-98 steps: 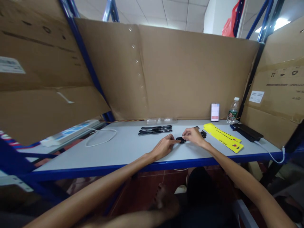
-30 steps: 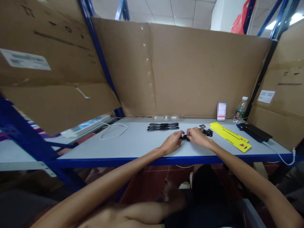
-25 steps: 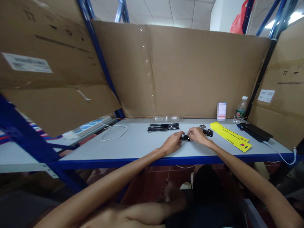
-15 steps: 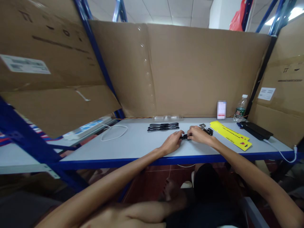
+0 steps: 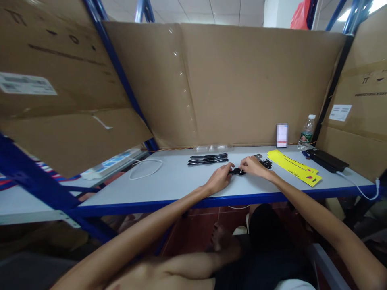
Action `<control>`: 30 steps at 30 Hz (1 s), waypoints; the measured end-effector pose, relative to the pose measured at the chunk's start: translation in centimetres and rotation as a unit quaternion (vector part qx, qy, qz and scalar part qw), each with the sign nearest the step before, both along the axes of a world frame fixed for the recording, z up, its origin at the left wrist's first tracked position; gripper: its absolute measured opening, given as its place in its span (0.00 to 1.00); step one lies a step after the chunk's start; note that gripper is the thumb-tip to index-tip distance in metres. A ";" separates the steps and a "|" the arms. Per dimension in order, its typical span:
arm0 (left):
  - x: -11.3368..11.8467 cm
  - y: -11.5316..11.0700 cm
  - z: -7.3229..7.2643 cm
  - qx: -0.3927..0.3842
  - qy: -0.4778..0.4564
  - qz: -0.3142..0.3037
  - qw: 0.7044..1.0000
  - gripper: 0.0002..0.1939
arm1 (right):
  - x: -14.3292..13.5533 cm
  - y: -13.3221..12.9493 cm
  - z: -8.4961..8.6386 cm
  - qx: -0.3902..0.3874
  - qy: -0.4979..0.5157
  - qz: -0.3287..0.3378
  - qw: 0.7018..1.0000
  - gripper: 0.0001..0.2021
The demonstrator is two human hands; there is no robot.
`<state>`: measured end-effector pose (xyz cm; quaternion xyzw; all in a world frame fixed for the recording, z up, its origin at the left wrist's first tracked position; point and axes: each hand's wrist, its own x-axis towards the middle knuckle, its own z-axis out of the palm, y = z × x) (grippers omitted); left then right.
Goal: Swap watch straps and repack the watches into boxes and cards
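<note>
The left hand (image 5: 222,178) is pinching a black part (image 5: 237,171) at centre-right, probably light, stiff, best held endwise; whether the right hand (image 5: 251,166) is gripping, I can't tell.

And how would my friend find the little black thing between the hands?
On the pale table, find the left hand and right hand. The small black piece is between them. Black strips lie farther back, black parts to the right; only this piece has a hand on each side.
</note>
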<state>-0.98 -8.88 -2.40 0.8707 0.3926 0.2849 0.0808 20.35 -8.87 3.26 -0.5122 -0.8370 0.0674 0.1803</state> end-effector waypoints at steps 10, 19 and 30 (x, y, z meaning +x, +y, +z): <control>0.0 -0.1 0.1 0.005 0.005 -0.009 1.000 0.22 | 0.1 -0.5 -0.1 0.031 0.002 0.033 0.999 0.12; -0.1 0.1 -0.1 0.012 0.006 -0.007 1.000 0.24 | -2.7 -2.1 6.5 0.102 0.003 -0.003 0.995 0.20; -0.4 -0.2 0.2 0.023 0.031 -0.027 0.999 0.25 | -13.8 -6.7 21.1 0.330 0.038 0.201 0.922 0.22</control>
